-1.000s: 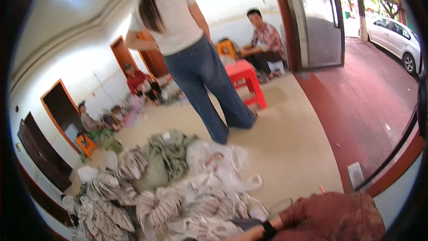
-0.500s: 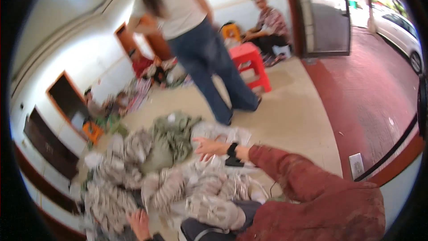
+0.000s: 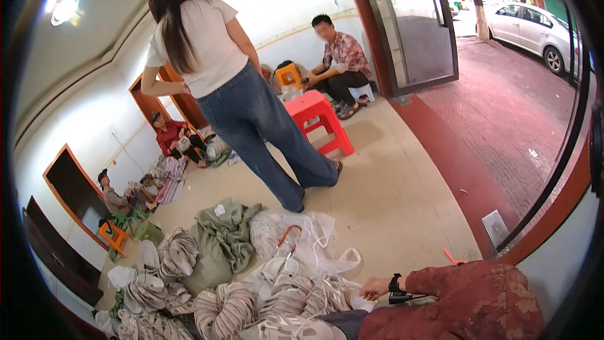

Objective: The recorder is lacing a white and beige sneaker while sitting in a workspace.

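My right hand (image 3: 375, 288) is low at the right, a black watch (image 3: 396, 284) on its wrist. Its fingers point down and look pressed together beside a white piece (image 3: 362, 303); what they hold, if anything, is hidden. To its left lie bundles of stacked pale beige pieces (image 3: 223, 310) that look like shoe uppers. One single piece (image 3: 292, 327) with rows of holes rests near my dark-clothed leg (image 3: 346, 322). A curved orange-red handle (image 3: 288, 239) sticks up among the bundles. My left hand is out of view.
Beyond the bundles lie a green sack (image 3: 226, 233) and a clear plastic bag (image 3: 314, 239). A person in jeans (image 3: 251, 119) stands ahead, beside a red stool (image 3: 318, 119). Other people sit along the walls. An open doorway with a glass door (image 3: 421, 50) is at the right.
My right hand has drawn back from above the bundles, down and to the right. My left hand has left the picture. The view has shifted, and the standing person appears lower.
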The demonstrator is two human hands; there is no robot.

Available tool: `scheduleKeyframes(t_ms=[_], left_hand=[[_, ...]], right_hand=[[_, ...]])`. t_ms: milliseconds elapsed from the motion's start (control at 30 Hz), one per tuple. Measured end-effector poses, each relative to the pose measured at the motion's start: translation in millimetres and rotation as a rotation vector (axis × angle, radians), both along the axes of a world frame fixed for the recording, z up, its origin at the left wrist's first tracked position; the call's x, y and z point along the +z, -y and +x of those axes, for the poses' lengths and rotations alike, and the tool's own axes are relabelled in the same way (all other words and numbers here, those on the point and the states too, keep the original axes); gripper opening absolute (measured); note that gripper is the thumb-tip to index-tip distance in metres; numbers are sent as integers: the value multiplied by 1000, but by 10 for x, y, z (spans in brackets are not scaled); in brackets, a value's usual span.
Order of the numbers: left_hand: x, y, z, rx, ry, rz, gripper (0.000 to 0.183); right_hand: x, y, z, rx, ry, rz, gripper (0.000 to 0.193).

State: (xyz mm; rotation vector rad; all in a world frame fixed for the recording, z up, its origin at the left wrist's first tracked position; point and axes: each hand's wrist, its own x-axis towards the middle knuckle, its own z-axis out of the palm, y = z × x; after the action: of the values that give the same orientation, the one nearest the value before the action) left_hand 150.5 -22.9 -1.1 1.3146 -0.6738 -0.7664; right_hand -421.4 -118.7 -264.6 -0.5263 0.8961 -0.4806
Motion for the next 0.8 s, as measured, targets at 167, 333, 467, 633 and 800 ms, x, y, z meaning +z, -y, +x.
scheduleKeyframes(t_ms=[167, 333, 467, 633, 800], left_hand=[[-190, 230, -124, 6, 27, 7, 35], [-353, 507, -288, -1, 48, -2, 29], [-552, 535, -385, 21, 50, 23, 25], [-962, -341, -614, 153, 16, 164, 22], [-369, -1481, -1092, 175, 288, 326, 27]], right_hand=[[-245, -252, 40, 80, -75, 32, 20], [-404, -375, 28, 33, -49, 12, 21], [-168, -430, 74, 41, -205, -44, 19], [375, -454, 92, 214, -150, -441, 27], [1555, -130, 453, 266, -326, -667, 18]])
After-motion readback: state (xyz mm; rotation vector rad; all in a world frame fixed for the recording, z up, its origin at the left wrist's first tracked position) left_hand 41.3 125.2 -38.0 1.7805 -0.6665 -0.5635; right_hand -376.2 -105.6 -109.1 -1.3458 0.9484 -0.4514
